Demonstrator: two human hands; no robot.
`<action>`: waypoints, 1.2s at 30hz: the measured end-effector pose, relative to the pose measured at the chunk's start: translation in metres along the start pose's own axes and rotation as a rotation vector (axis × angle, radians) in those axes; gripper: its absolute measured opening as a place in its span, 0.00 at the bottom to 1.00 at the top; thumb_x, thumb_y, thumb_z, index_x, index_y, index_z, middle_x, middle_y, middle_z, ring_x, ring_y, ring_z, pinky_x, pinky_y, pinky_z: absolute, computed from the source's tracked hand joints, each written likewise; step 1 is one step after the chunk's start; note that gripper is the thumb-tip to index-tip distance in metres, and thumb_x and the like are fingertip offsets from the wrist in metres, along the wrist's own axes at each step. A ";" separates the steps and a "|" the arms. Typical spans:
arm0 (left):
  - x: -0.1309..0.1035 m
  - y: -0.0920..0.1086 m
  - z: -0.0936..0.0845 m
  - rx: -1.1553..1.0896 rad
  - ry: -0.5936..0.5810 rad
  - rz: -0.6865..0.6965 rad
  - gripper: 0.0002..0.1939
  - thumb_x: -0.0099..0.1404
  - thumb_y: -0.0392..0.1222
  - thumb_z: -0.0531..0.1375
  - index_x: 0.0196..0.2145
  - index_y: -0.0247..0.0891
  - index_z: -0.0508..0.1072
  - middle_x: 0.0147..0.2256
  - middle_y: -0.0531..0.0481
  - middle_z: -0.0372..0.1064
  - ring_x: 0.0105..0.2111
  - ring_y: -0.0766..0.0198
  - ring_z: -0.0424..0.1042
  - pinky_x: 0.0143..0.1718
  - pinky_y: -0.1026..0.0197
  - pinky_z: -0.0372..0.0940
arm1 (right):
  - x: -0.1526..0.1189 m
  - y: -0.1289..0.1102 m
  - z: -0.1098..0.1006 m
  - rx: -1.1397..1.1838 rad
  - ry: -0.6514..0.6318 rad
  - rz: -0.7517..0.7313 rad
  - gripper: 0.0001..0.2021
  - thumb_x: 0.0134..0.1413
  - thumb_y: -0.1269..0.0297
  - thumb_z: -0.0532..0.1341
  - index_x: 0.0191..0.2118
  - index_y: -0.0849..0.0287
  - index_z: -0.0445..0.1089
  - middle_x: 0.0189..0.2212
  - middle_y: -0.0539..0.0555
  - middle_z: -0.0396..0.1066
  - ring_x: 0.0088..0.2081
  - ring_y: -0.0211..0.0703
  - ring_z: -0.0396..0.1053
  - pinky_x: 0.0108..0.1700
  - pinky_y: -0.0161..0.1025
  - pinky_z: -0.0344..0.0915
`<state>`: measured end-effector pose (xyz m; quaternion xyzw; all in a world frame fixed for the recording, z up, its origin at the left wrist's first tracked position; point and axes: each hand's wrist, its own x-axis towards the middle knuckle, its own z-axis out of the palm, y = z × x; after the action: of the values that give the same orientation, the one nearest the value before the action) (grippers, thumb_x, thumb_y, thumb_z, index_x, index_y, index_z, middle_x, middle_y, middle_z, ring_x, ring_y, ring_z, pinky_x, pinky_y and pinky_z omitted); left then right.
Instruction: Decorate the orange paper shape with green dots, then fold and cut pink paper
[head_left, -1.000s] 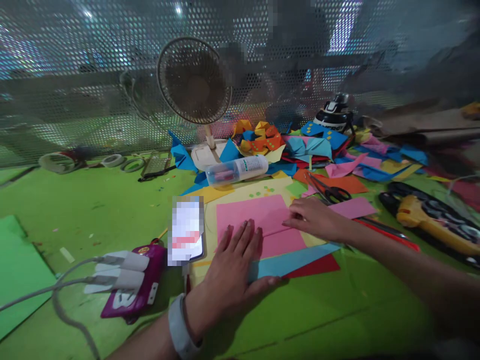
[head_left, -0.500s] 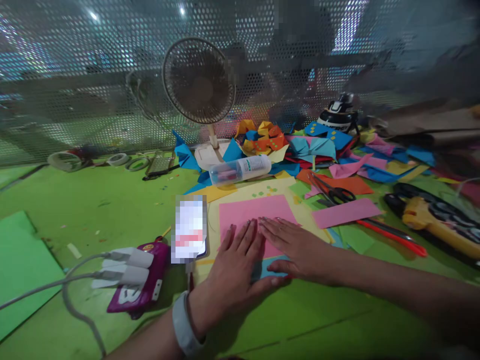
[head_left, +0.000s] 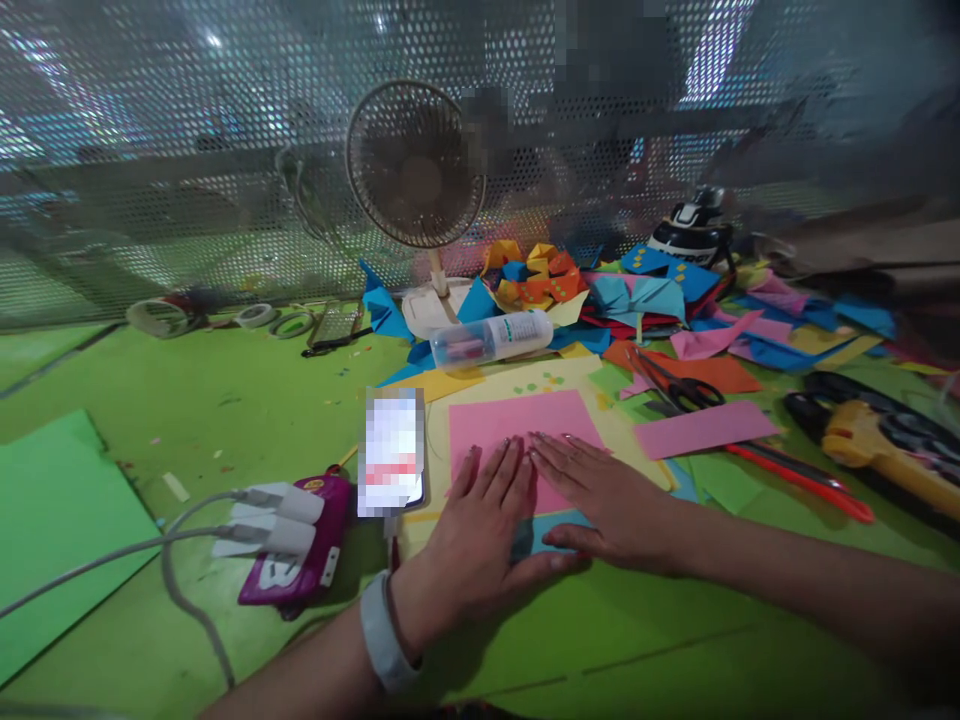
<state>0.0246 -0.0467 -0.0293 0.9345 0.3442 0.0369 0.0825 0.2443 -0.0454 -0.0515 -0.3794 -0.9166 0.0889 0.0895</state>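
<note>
A pink sheet (head_left: pixel 517 415) lies over pale yellow paper (head_left: pixel 439 440), with a blue piece (head_left: pixel 544 533) showing at its near edge. Flat on the pink sheet's left part rests my left hand (head_left: pixel 480 530), fingers stretched forward and thumb pointing right. My right hand (head_left: pixel 607 500) lies flat on the right part, its fingers reaching in from the right. The two hands' fingertips are close together near the middle of the sheet, and the thumbs almost meet below. Neither hand grasps anything. The paper beneath the palms is hidden.
Left of the paper are a phone (head_left: pixel 390 450) and a purple power strip (head_left: pixel 300 545) with cables. Behind stand a bottle (head_left: pixel 491 338), a fan (head_left: pixel 417 165) and folded papers (head_left: pixel 637 295). Scissors (head_left: pixel 686 392), a pink strip (head_left: pixel 709 430), a red cutter (head_left: pixel 817 485) and a yellow tool (head_left: pixel 870 440) lie right.
The whole view has shifted slightly, so things appear a little farther right. Both hands stay flat on the pink sheet in nearly the same place.
</note>
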 end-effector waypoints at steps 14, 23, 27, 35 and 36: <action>-0.020 -0.007 -0.013 -0.002 -0.053 0.015 0.49 0.61 0.71 0.41 0.66 0.29 0.39 0.66 0.35 0.33 0.66 0.48 0.33 0.64 0.44 0.35 | -0.030 0.022 -0.009 -0.109 0.007 -0.013 0.43 0.57 0.41 0.51 0.68 0.61 0.33 0.67 0.63 0.37 0.66 0.56 0.40 0.64 0.57 0.45; -0.035 -0.008 -0.016 0.039 -0.057 -0.054 0.49 0.60 0.71 0.42 0.66 0.30 0.41 0.66 0.36 0.36 0.65 0.47 0.35 0.64 0.44 0.37 | -0.041 0.029 -0.009 -0.144 0.004 0.015 0.43 0.58 0.42 0.51 0.68 0.61 0.32 0.67 0.63 0.39 0.66 0.55 0.42 0.63 0.56 0.47; -0.042 -0.008 -0.017 0.049 -0.060 -0.080 0.49 0.60 0.71 0.42 0.66 0.30 0.43 0.66 0.35 0.36 0.65 0.47 0.36 0.63 0.43 0.39 | -0.040 0.031 -0.018 -0.136 -0.047 0.035 0.40 0.59 0.42 0.50 0.67 0.65 0.43 0.65 0.65 0.43 0.65 0.56 0.46 0.62 0.55 0.51; -0.042 -0.009 -0.014 0.044 -0.037 -0.083 0.50 0.60 0.72 0.43 0.66 0.31 0.40 0.66 0.36 0.33 0.65 0.47 0.35 0.63 0.43 0.37 | 0.026 0.005 -0.074 0.105 -0.068 0.216 0.21 0.60 0.48 0.51 0.37 0.61 0.72 0.35 0.61 0.75 0.39 0.52 0.72 0.43 0.49 0.65; -0.042 -0.009 -0.015 0.040 -0.041 -0.083 0.50 0.60 0.72 0.43 0.66 0.31 0.40 0.66 0.37 0.32 0.65 0.47 0.35 0.63 0.43 0.37 | 0.040 0.002 -0.076 0.271 -0.209 0.281 0.21 0.58 0.46 0.54 0.33 0.61 0.71 0.30 0.59 0.75 0.34 0.49 0.72 0.38 0.46 0.66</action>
<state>-0.0152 -0.0654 -0.0168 0.9214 0.3817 0.0075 0.0722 0.2353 -0.0085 0.0253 -0.4768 -0.8385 0.2618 0.0311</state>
